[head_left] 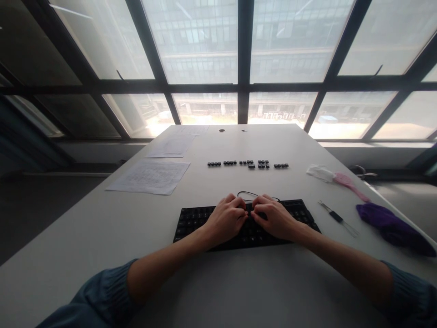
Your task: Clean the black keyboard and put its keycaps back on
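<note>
A black keyboard (pixel 194 218) lies in front of me on the white table, its cable looping behind it. My left hand (pixel 230 216) rests over its middle, fingers curled in and pressed together. Close beside it, my right hand (pixel 271 216) is closed in the same way, thumb and fingers pinched near the upper middle keys. Whatever sits between the fingertips of either hand is too small or hidden to make out. Beyond the keyboard, loose black keycaps (pixel 263 166) stand in small groups along a row.
Printed paper sheets (pixel 150 176) lie at the left. On the right are a wire keycap puller (pixel 336 216) with a black grip, a pink brush (pixel 346 181), a white crumpled wrap (pixel 320 173) and a purple cloth (pixel 389 223). Windows rise behind the table (pixel 218 282).
</note>
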A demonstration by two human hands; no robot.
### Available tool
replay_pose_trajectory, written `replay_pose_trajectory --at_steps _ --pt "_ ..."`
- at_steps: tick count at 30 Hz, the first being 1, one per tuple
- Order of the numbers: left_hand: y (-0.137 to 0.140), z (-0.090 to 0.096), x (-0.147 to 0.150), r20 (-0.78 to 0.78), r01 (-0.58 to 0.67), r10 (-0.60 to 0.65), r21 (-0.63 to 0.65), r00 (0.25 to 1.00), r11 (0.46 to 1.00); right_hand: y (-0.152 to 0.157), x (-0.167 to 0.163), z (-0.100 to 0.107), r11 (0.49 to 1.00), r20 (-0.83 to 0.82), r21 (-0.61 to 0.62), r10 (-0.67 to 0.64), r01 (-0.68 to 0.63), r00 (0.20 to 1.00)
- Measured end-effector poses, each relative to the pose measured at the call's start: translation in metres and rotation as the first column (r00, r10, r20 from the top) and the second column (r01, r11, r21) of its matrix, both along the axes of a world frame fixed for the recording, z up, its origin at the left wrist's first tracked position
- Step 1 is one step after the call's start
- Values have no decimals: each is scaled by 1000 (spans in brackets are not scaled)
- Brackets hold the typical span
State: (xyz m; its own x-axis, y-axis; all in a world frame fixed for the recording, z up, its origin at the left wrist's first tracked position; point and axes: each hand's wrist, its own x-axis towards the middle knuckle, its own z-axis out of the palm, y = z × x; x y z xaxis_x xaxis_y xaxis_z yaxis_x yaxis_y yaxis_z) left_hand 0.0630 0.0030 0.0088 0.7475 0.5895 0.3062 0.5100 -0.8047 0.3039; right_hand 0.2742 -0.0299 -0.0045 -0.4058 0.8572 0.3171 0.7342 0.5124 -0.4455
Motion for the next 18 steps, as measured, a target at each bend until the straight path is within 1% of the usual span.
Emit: replay_pose_trajectory --at_steps 3,5,6,7,8,10,12,13,15,18 --pt "3 3 -1 7 -1 1 -25 1000 1000 1 2 5 999 -23 -33 28 -28 999" --pt "14 9 1 17 17 -16 -74 1000 997 10 9 10 997 -68 -53 57 -61 996" --pt "23 13 3 33 18 -15 -94 999 995 17 16 12 997 -95 -48 52 -57 994" --pt "35 17 5 56 6 0 -104 998 995 27 23 14 999 -120 -32 25 -29 992" --pt "48 21 9 82 -19 28 -101 996 995 40 32 16 1000 -141 -4 -27 27 990" --pt "80 27 21 115 -108 114 -65 987 992 71 51 19 982 -140 70 -164 175 976" --pt "114 28 36 96 -197 199 -29 975 980 106 69 19 942 -82 135 -298 307 951" --pt "130 27 45 68 -243 243 -15 968 970 123 76 17 926 -29 165 -340 340 940" --pt "157 21 62 25 -299 299 4 954 954 152 85 13 911 104 215 -381 353 919" --pt "184 6 84 -8 -313 313 17 950 950 181 88 3 925 237 224 -358 308 903"
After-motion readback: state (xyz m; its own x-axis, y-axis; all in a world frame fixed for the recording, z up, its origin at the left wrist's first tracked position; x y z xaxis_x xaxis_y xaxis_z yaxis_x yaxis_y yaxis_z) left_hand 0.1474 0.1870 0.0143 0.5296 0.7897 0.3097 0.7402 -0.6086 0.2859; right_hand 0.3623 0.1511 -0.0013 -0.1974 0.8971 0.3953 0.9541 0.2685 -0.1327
